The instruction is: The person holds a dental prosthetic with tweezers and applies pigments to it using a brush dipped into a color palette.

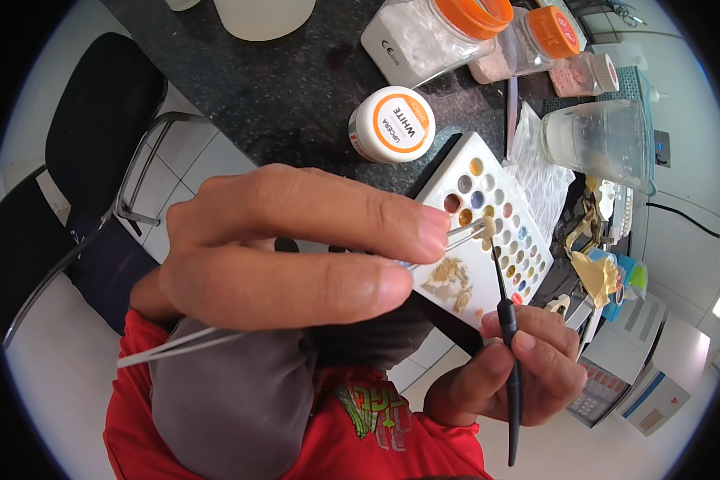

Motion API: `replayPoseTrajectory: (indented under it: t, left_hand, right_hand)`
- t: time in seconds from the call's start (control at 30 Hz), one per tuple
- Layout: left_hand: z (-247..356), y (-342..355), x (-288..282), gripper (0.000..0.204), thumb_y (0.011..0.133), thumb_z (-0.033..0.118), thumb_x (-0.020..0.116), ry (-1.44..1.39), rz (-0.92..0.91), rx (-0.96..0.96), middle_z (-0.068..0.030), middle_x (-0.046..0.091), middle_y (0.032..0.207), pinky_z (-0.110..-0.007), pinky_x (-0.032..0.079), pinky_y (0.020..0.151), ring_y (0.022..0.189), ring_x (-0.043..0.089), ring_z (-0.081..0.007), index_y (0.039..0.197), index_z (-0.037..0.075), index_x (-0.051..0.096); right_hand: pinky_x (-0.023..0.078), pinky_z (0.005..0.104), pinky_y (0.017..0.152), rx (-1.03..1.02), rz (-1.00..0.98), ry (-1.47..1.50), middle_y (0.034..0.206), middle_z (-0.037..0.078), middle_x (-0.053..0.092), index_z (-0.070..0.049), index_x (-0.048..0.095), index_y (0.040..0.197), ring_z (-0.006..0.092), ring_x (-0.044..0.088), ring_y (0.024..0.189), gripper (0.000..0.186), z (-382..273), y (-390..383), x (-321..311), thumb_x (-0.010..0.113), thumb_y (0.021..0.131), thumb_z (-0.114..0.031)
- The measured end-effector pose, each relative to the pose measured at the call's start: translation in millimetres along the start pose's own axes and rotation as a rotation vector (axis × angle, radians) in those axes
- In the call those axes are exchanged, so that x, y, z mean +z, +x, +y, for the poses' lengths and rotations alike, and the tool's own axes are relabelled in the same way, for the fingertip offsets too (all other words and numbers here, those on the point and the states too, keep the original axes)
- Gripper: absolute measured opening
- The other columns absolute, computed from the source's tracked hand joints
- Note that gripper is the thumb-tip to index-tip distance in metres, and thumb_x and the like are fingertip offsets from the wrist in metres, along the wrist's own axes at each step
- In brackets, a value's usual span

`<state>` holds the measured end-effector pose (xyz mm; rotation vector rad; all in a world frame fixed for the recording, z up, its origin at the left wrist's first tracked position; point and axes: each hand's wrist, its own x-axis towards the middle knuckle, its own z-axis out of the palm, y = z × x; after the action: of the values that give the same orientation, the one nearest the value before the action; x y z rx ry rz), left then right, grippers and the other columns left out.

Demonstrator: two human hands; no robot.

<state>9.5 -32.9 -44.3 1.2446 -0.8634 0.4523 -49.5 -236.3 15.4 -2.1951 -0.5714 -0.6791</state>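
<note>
Black padding covers the chair (pixel 96 112) at the far left, beside pale floor tiles (pixel 204 160). Next comes the left hand (pixel 280 248), its thumb and finger pinched close together on thin metal tweezers (pixel 140 357), whose rear end sticks out behind the hand toward the lower left. Beyond the hand, a white jar (pixel 392 124) with an orange ring on its lid stands on the dark speckled bench (pixel 296 88), with a larger clear jar (pixel 420 48) of white powder behind it. Under the tweezer tips sits a white tray (pixel 480 290) with rows of coloured wells and a brownish smear on its near part. The tips grip a small cream piece (pixel 486 227) just above those wells; it looks like a tooth, though it is too small to be sure. A brush (pixel 508 320) with a dark handle points up at it, and whether the two touch I cannot tell. The right hand (pixel 536 368) is curled around that handle, fingers closed. Further right are a crumpled clear plastic sheet (pixel 536 164) and a see-through cup (pixel 596 136).
</note>
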Motion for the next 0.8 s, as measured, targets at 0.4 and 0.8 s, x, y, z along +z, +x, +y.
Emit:
replayPoseTrajectory:
  t: [0.4, 0.8]
  left_hand:
    - [0.5, -0.2, 0.4, 0.011, 0.089, 0.007, 0.050, 0.015, -0.005, -0.011, -0.0248, 0.053, 0.100, -0.038, 0.058, 0.071, 0.087, 0.062, -0.0359, 0.096, 0.001, 0.046]
    - [0.6, 0.1, -3.1, 0.012, 0.089, 0.008, 0.051, -0.004, -0.040, -0.018, -0.0253, 0.052, 0.101, -0.038, 0.057, 0.073, 0.089, 0.061, -0.0364, 0.098, 0.000, 0.046]
  right_hand:
    - [0.044, 0.0261, 0.049, 0.004, -0.021, -0.008, 0.073, 0.012, 0.058, -0.002, 0.056, 0.090, 0.0198, 0.058, 0.055, 0.023, -0.5, 3.1, 0.1, 0.067, 0.070, -0.004]
    - [0.044, 0.0262, 0.050, 0.027, -0.021, -0.004, 0.073, 0.012, 0.058, -0.002, 0.056, 0.090, 0.0196, 0.058, 0.055, 0.023, -1.9, 2.1, 1.2, 0.066, 0.070, -0.003]
